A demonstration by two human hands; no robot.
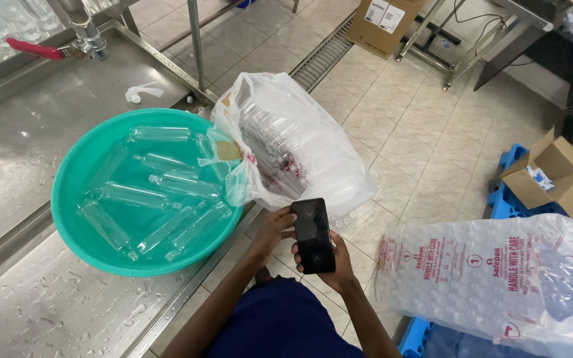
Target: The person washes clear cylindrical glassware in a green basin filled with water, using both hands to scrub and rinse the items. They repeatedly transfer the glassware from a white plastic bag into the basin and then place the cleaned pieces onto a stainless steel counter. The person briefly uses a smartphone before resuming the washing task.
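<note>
Phone [314, 235]: black, flat, screen dark and glossy, upright in portrait, held over the tiled floor just beside the bag [300, 142] of clear bottles. Right hand [334, 265] cradles it from beneath, fingers wrapped on its lower edge. Left hand [274, 227] grips its left side, thumb seemingly on the edge. Teal basin [74, 172] with bottles in water sits left, on the steel bench.

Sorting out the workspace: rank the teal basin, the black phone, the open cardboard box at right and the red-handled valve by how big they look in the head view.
1. teal basin, clearly largest.
2. open cardboard box; it sits farther away, so it may be bigger than it looks.
3. black phone, held in both hands, close to the camera.
4. red-handled valve; about as long as the phone but thinner, so this order is unsure.
</note>
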